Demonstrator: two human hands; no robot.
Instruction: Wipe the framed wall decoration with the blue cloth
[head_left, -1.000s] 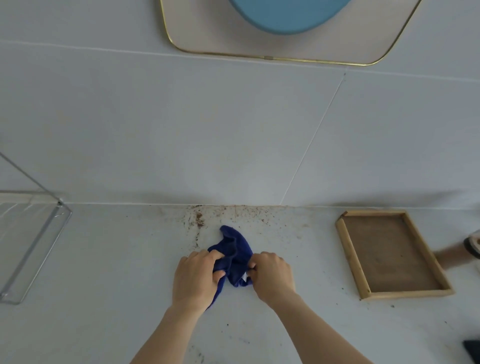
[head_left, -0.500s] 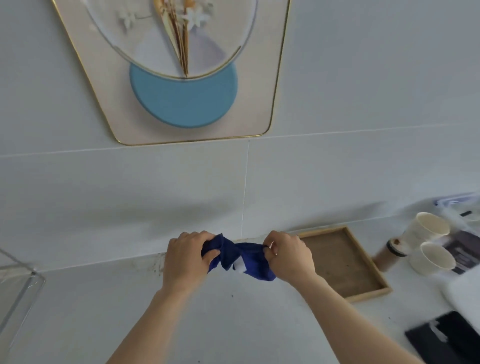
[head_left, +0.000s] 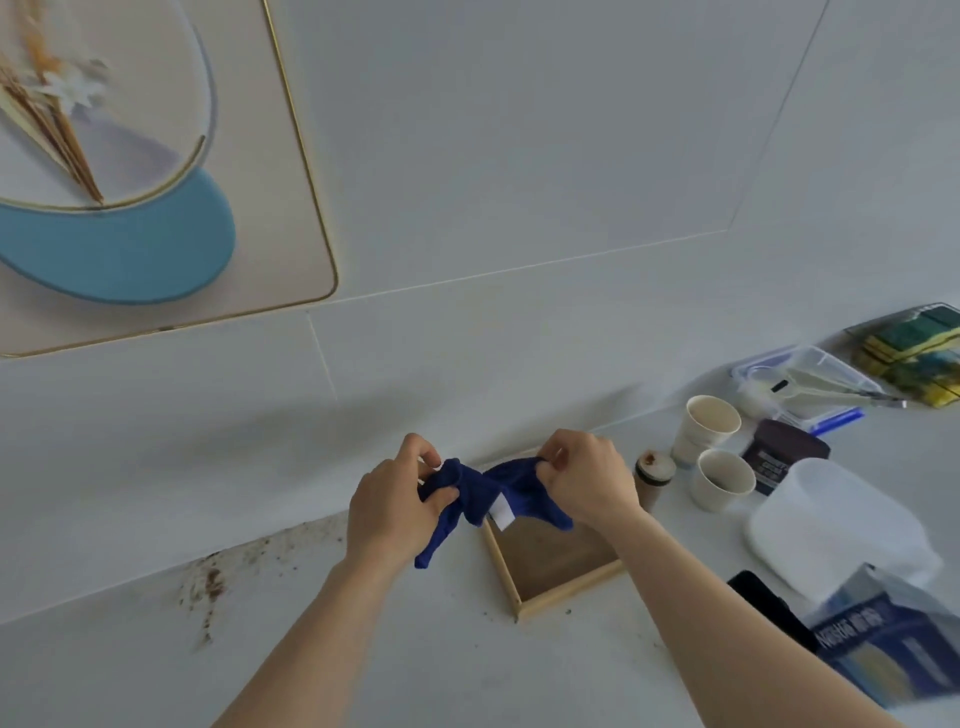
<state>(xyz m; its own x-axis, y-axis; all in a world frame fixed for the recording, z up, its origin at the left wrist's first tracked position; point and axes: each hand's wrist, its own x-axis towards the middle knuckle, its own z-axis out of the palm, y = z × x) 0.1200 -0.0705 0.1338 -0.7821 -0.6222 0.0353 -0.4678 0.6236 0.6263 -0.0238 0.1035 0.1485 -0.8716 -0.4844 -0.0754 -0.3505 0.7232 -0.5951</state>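
Note:
The dark blue cloth (head_left: 483, 493) hangs bunched in the air between both hands, above the counter, with a small white label showing near its middle. My left hand (head_left: 392, 506) pinches its left end and my right hand (head_left: 589, 480) pinches its right end. The framed wall decoration (head_left: 291, 171) hangs on the white wall at the upper left, well above and left of the hands. It has a thin gold frame, a pale panel, a blue disc and dried flowers, and the view cuts off its left part.
A shallow wooden tray (head_left: 550, 566) lies on the white counter under my right hand. To the right stand two paper cups (head_left: 709, 426), a small brown jar (head_left: 654, 470), a dark tub, a white lid, a clear plastic box, sponges and a blue carton. Brown crumbs (head_left: 210, 582) speckle the counter's back edge.
Both hands lifted the cloth off the counter and now hold it stretched in the air. The view swung right, so the decoration shifted to the far left.

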